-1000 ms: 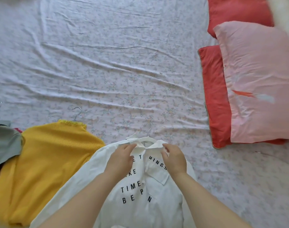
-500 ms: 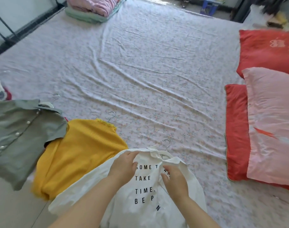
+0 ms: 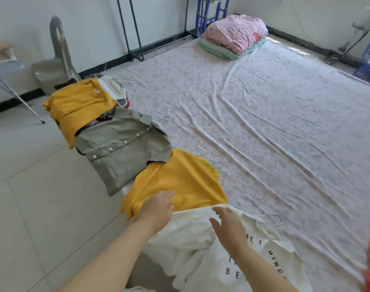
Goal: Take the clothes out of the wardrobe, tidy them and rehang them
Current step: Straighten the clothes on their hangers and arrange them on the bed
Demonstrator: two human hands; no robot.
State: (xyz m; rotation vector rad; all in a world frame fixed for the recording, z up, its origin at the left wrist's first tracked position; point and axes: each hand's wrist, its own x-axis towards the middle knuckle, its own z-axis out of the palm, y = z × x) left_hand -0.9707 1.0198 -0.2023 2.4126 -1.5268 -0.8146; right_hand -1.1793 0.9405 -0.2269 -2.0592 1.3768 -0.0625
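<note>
White printed shirt [image 3: 190,239] is spread nearest, under the right hand [image 3: 228,228], fingers released and splayed; contact cannot be told. Left hand [image 3: 158,209] is laid flat, not gripping, on the yellow top [image 3: 179,182]. Beyond it, grey shirt [image 3: 121,148] and second yellow garment [image 3: 78,102] are ranged along the bedsheet [image 3: 264,123] edge.
</note>
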